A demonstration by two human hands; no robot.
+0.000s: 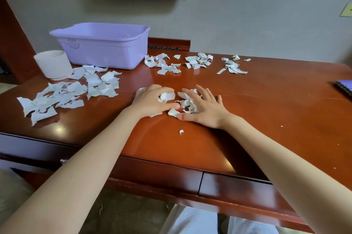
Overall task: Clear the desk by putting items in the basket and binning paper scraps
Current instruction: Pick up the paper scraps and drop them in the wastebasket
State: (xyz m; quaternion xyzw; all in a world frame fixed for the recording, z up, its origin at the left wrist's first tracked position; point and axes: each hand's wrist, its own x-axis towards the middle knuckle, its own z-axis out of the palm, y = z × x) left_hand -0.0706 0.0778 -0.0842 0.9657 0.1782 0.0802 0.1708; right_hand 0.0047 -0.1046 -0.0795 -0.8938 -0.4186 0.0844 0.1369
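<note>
White paper scraps [185,103] lie between both cupped hands [181,105] on the desk [266,100].

Both hands [152,100] [204,108] cup paper scraps [185,103] on desk [266,109]

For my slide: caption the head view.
Both hands, left hand and right hand, gather paper scraps on the desk.

Your tabletop [257,100] is glossy reddish wood, mirroring the light. The scraps [57,98] at left are matt, torn white paper. Upper left, the basket [102,50] is smooth lilac plastic; the bin [53,65] ribbed white.
</note>
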